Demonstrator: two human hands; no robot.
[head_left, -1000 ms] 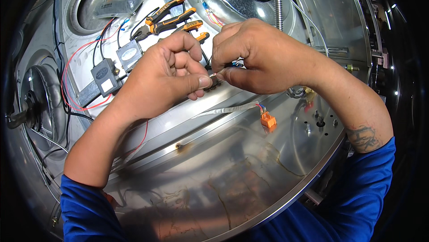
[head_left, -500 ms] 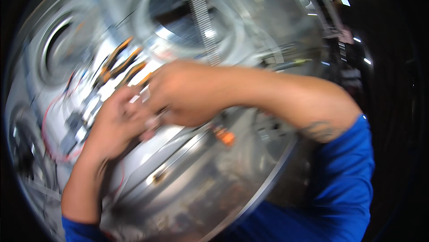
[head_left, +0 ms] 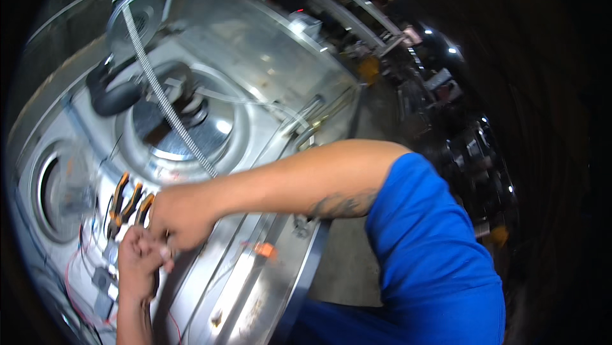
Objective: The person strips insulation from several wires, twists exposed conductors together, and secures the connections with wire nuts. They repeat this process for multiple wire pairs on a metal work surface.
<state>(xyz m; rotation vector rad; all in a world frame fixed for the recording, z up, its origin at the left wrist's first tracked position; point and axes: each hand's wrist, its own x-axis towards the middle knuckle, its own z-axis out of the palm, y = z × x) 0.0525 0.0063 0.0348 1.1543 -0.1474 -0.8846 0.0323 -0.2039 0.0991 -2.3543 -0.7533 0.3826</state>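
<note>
My left hand [head_left: 139, 257] is closed, its fingers curled and pinched close against my right hand. Knuckles up, my right hand [head_left: 185, 216] bends over the same spot with its fingers curled under. What the two hands hold between them is too small and hidden to make out. Just beyond them lie orange-and-black handled pliers [head_left: 119, 199]. Another orange-and-black handle [head_left: 145, 208] shows right beside my right hand; I cannot tell whether the hand touches it. Grey block-like parts [head_left: 103, 291] lie beside my left wrist, near a thin red wire [head_left: 69, 275].
The pale metal panel has a large round opening [head_left: 185, 131] with a shiny disc, and a smaller round opening [head_left: 54, 192]. A ribbed flexible hose [head_left: 156, 83] crosses it. A black bent pipe [head_left: 115, 96] stands behind. An orange piece [head_left: 264, 250] lies by the near metal edge.
My view has swung to the right, so both hands appear lower and further left. They stay close together, and the picture is less blurred than before.
</note>
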